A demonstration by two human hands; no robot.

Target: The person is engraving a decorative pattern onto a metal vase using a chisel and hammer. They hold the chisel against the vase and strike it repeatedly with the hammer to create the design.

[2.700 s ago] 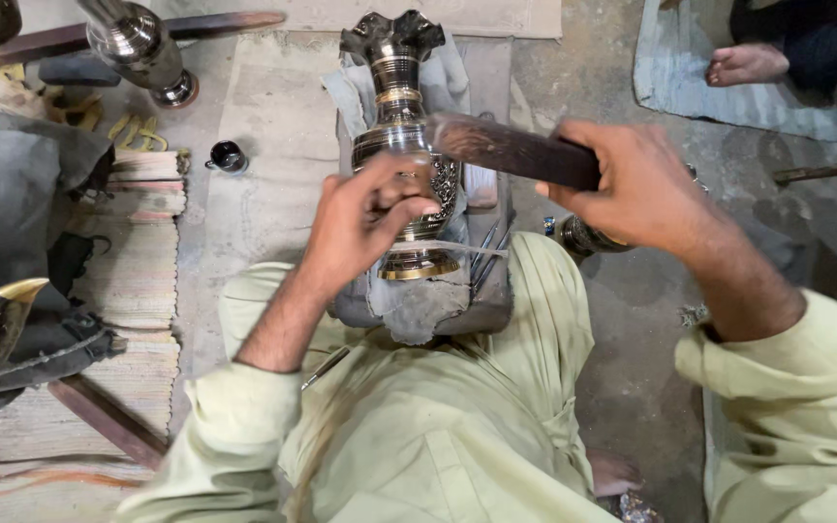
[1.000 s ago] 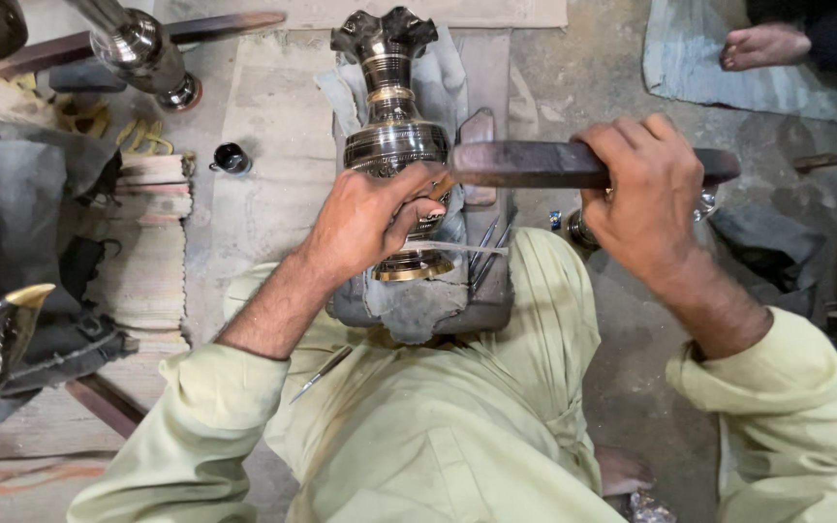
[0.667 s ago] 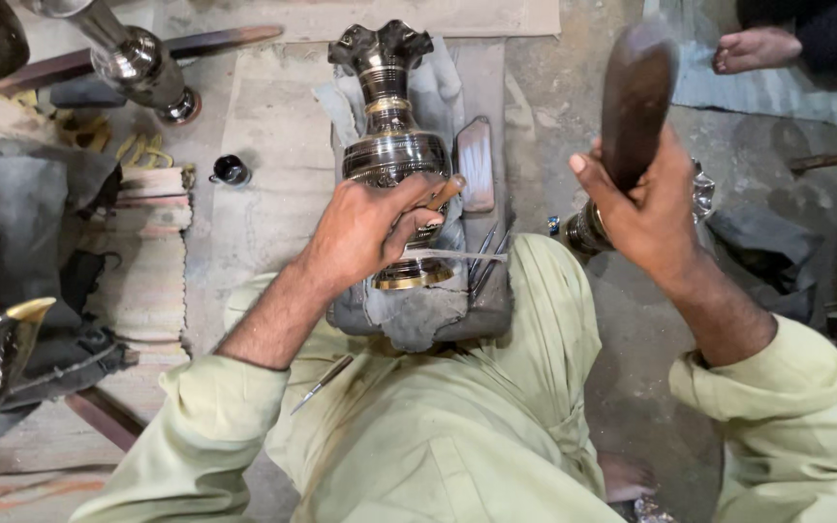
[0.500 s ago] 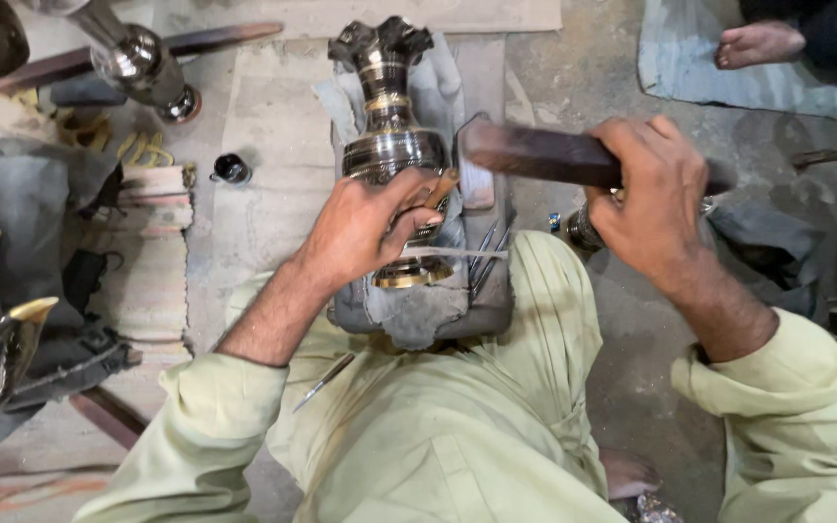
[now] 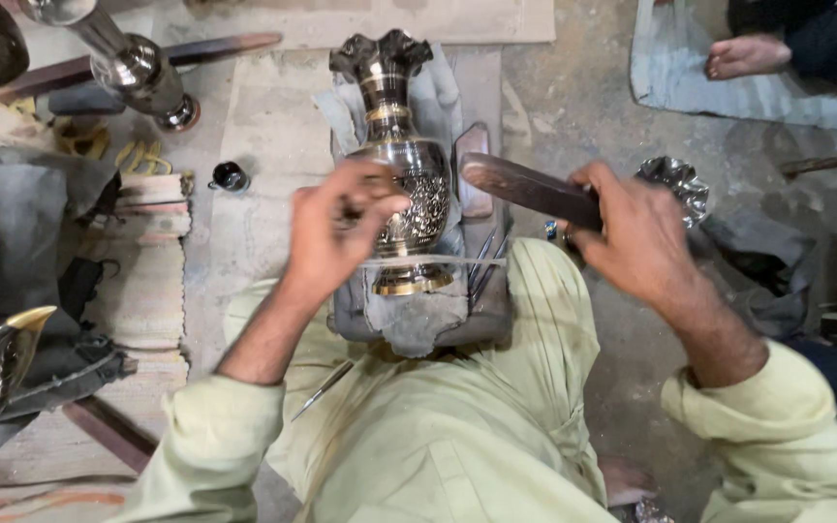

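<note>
An engraved metal vase (image 5: 409,189) lies on a grey cloth pad (image 5: 418,320) across the person's lap. The left hand (image 5: 336,228) rests on the vase's belly, fingers pinched around something too small to tell. The right hand (image 5: 636,232) is clenched around a dark wooden mallet (image 5: 525,189), just beside the vase.

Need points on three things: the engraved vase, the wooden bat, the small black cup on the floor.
engraved vase (image 5: 417,199), head view, on its patterned belly.
wooden bat (image 5: 525,186), head view, on the flat blade ahead of the right hand.
small black cup (image 5: 230,176), head view, on its rim, left of the vase.
</note>
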